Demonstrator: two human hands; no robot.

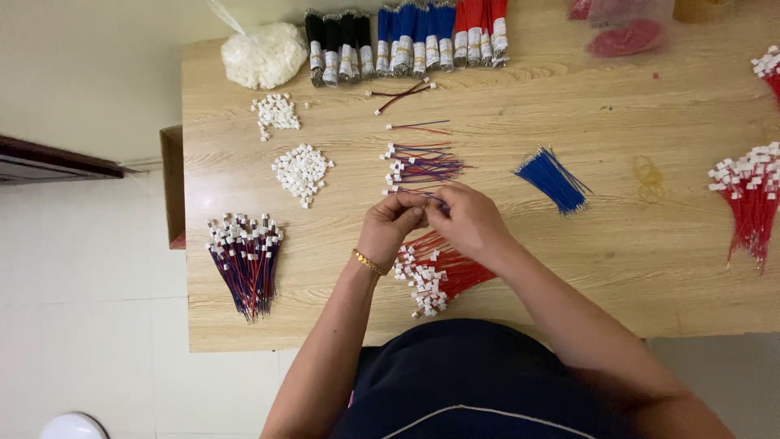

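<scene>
My left hand (392, 226) and my right hand (471, 221) meet over the middle of the wooden table (617, 244), fingertips pinched together on a thin wire with a small white connector (429, 203). Just beyond the fingers lies a loose pile of red and blue wires with white connectors (421, 167). Under my wrists lies a bunch of red wires with white connectors (435, 275). A gold bracelet (368, 262) sits on my left wrist.
Loose white connectors lie in two heaps (301, 171) (275, 111). A finished red-and-blue bundle (245, 256) rests at the left, blue wires (552, 179) at the right, red connector wires (751, 195) at the far right. Banded wire bundles (406, 41) and a bag (264, 55) line the far edge.
</scene>
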